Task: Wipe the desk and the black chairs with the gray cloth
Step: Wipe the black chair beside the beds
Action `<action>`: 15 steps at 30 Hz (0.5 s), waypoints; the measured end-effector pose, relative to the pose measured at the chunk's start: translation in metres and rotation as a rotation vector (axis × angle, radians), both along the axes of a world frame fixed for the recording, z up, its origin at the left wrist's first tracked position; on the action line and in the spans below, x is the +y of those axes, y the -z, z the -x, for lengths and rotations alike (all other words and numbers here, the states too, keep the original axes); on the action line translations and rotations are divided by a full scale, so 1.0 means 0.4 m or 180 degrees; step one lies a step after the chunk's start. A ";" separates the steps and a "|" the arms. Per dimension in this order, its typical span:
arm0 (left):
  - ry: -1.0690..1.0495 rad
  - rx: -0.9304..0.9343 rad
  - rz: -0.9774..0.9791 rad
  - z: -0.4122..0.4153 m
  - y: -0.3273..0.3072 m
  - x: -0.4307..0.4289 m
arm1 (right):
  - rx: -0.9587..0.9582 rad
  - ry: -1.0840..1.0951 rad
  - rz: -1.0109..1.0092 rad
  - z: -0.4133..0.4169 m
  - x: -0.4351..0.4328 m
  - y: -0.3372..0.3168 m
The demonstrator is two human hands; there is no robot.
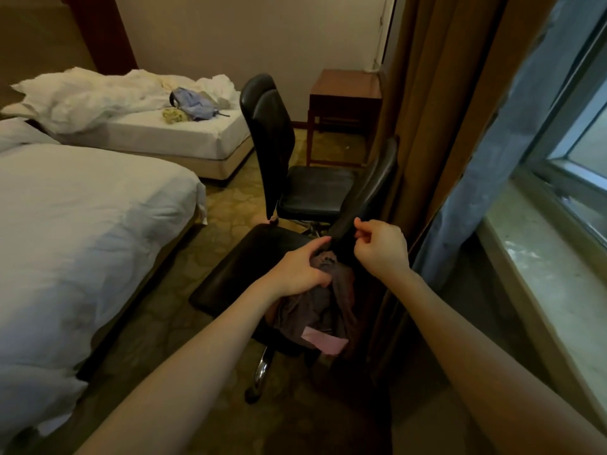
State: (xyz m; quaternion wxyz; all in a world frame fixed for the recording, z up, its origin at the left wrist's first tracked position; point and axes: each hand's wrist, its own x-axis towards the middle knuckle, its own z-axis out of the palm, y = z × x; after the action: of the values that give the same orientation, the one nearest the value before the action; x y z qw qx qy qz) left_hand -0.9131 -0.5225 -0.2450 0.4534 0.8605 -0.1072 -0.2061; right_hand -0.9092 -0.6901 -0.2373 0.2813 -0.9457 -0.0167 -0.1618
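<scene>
the left hand (295,270) reaches over the seat of the near black chair (236,267) and grips a bunched fold of the gray cloth (315,300), fingers curled round its top. the rest of the cloth lies crumpled on the seat just below and behind that hand, toward the person, with a pink patch (325,341) showing at its near edge. the right hand (381,247) is just beside the left, a little higher and apart from it, at the lower end of this chair's tilted backrest (371,192). its fingers are curled with the thumb close to the fingertips, but whether they pinch the cloth, the backrest edge or nothing cannot be told in the dim light. beyond both hands stands the second black chair (312,188), upright, its seat facing the right hand's side. further beyond, past the right hand, a wooden side table (345,90) stands against the wall. to the right of the right hand hang brown curtains (427,93) and a stone window sill (542,274) runs alongside. to the left of the left hand is a white bed (82,208), and beyond it a second bed (164,133) with rumpled sheets and a blue bag (193,103).
</scene>
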 end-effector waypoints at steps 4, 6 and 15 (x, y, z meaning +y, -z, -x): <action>-0.0185 -0.0018 -0.0011 0.046 -0.027 0.080 | 0.0140 -0.0307 0.0098 0.038 0.072 -0.023; -0.0310 -0.0060 -0.0065 0.073 -0.034 0.120 | 0.0205 -0.0494 0.0292 0.053 0.121 -0.030; -0.0579 -0.0366 -0.0615 0.152 -0.007 0.279 | 0.0093 -0.1007 0.1125 0.076 0.314 -0.054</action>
State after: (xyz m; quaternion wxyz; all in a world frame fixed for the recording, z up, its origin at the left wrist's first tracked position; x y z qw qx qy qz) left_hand -0.9738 -0.4108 -0.2422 0.3784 0.9167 -0.0342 -0.1239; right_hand -0.9398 -0.5646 -0.2159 0.1333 -0.9682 -0.1886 -0.0966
